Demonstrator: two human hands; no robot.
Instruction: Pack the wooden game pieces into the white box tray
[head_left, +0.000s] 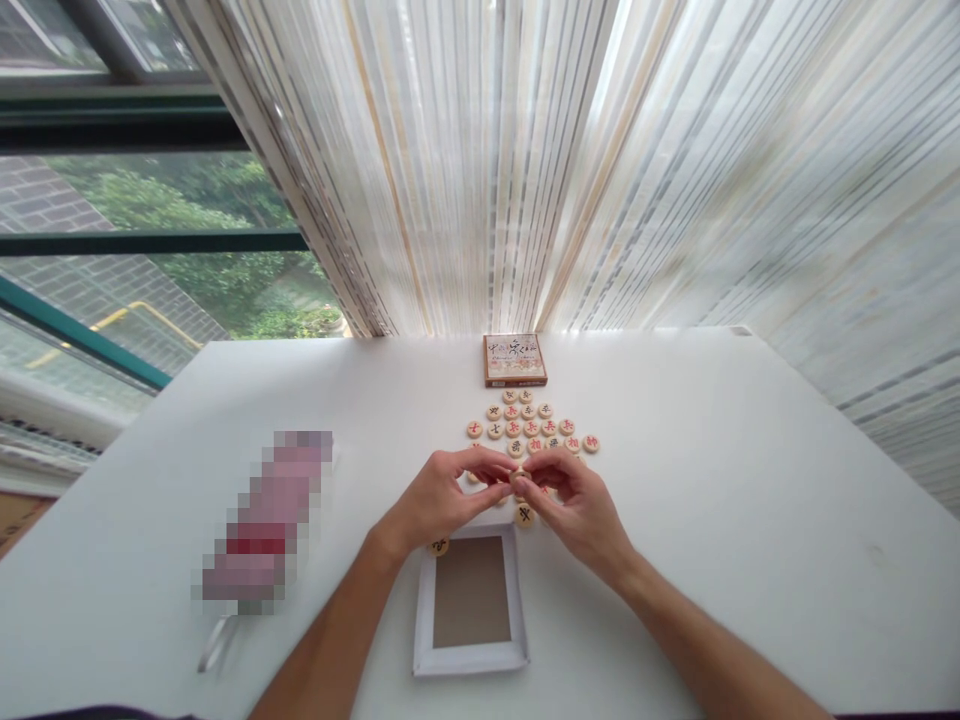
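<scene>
Between the fingertips of my left hand (450, 490) and my right hand (574, 500) is a round wooden Chinese chess piece (519, 478), pinched from both sides just above the table. Its face cannot be made out. Beyond my hands lie several more pieces with red or black characters, such as a red-marked piece (592, 444) at the right end of a row. My hands hide some of them. A black-marked piece (524, 514) is close below my fingers. Another piece (439, 546) is at the upper left corner of an open white box tray (424, 615), partly behind my left hand.
The Chinese chess box (515, 360) lies at the far side of the white table (720, 440). A blurred-out pinkish object (270, 520) with a pale strap (216, 643) is on the left. Striped curtains (465, 160) hang behind the table, beside a window at the left.
</scene>
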